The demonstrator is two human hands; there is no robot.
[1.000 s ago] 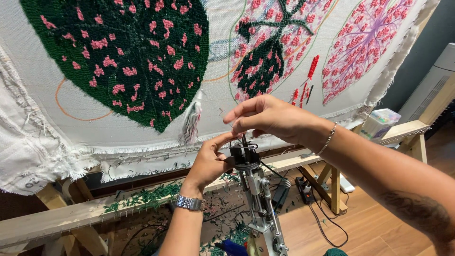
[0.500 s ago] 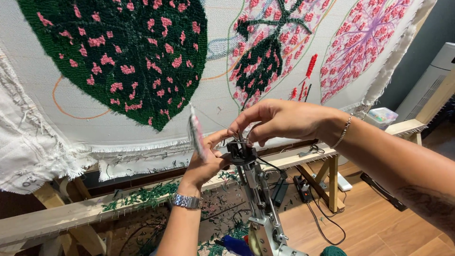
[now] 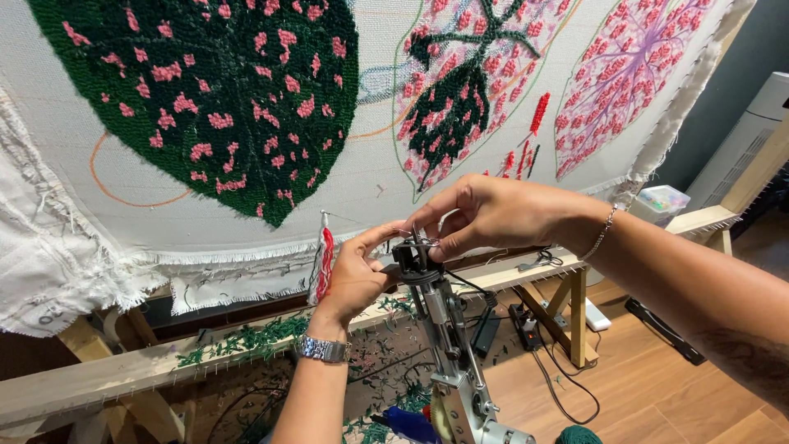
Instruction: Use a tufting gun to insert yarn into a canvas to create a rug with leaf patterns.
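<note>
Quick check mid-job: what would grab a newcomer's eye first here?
The big dark green leaf with pink spots tufted on the stretched cloth, upper left. Below it, at centre, the left hand and right hand pinch at the tip of a metal tufting gun.

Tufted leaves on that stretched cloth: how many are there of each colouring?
Dark green leaf with pink spots: 1
Pink leaf with dark green veins: 1
Pink leaf with purple veins: 1
Total: 3, with both hands at the tufting gun below them.
</note>
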